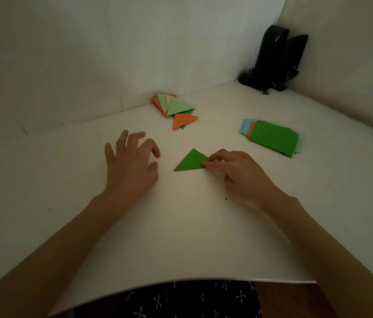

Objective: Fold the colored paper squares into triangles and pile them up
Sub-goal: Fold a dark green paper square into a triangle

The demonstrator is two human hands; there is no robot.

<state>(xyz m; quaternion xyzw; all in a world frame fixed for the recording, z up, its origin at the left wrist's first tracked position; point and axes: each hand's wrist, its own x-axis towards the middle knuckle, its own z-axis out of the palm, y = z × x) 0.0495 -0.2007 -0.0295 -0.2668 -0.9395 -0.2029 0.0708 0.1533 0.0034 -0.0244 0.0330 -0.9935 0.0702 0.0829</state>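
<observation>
Small desk nook, of a home or an office; the view does not settle which. A plain white worktop (181,226) fills the scene. A black device (275,58) with a cable, its kind unclear, stands upright in the far corner. A white panel (112,53) runs left from the device and a bare wall (353,65) runs right from it, closing two sides. A stack of paper squares (272,138) lies nearer than the device; a pile of folded triangles (176,109) lies left of it. Dark patterned cloth (187,299) shows below the worktop's near edge, well apart from the device.

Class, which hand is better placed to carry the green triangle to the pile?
Right: the right hand pinches the dark green folded paper triangle; the left hand is open, holding nothing.
</observation>
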